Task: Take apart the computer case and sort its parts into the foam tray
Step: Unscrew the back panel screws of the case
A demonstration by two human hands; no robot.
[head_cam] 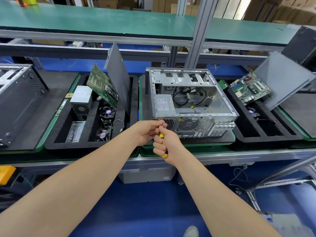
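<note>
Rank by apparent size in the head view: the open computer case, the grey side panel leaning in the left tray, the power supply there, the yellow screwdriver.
1. open computer case
2. grey side panel
3. power supply
4. yellow screwdriver, mostly hidden by the right hand, so unsure

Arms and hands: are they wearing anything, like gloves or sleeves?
No gloves on the left hand or the right hand, and no ring, watch or wristband shows. The left forearm and right forearm are bare to the picture's edge, so no sleeves are in view.
</note>
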